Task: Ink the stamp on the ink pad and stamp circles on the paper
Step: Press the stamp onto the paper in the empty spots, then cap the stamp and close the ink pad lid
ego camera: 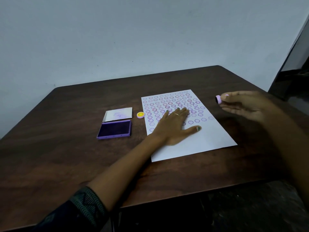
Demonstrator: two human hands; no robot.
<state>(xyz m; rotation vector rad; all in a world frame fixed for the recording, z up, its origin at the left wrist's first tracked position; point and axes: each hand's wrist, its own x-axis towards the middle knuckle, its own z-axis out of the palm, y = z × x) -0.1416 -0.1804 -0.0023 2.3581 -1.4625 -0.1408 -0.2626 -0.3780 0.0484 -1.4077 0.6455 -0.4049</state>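
A white paper [209, 139] lies on the dark wooden table [66, 156], its upper part covered with several rows of purple stamped circles. My left hand [173, 124] rests flat on the paper, fingers spread. My right hand [245, 106] hovers above the table to the right of the paper and pinches a small pink stamp [218, 99] between thumb and fingertips, its dark inked face turned left. The open purple ink pad [114, 129] sits left of the paper, with its lid [117, 114] folded back behind it.
A small round pink cap with a yellow smiley face [140, 114] lies between the ink pad lid and the paper. A pale wall stands behind the table. The table's near edge runs below my arms; a dark doorway is at the far right.
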